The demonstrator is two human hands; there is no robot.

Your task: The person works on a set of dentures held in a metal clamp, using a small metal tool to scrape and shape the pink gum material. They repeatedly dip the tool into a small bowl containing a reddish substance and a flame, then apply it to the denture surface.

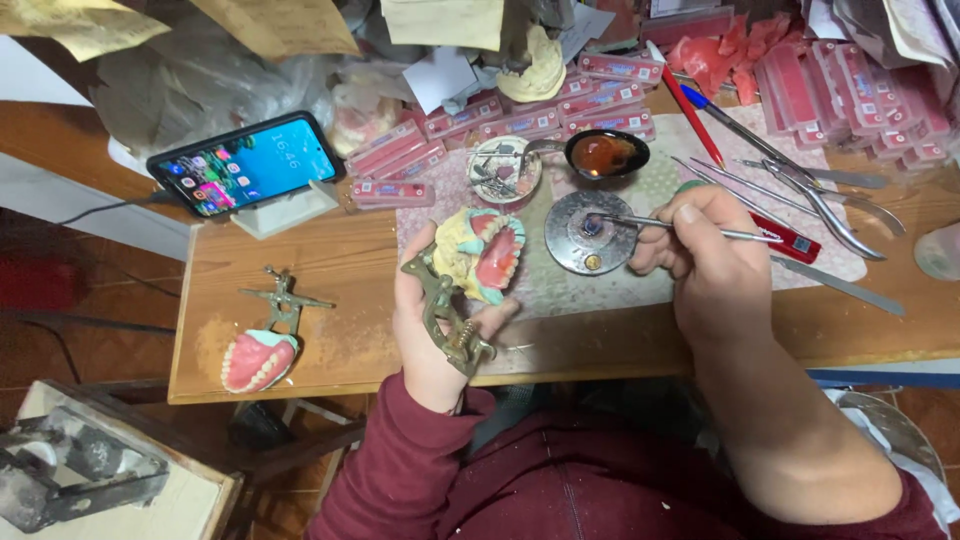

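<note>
A: Leftmost?
B: A pink wax denture on a brass articulator (262,345) is seen near the wooden table (330,260)'s front left corner; a smartphone on a white stand (245,163) is set behind it.

A: Left hand?
B: The left hand (432,330) is closed around a brass hinged articulator with a yellow plaster cast and pink denture (472,262), at the front edge.

A: Right?
B: A thin metal instrument (680,228) is pinched by the right hand (705,260), tip over a round metal burner disc (586,232).

right elbow (930,490) cut off by frame edge, grey machine (70,475) cropped at corner, left palm (425,345) hidden behind articulator (450,310)
</note>
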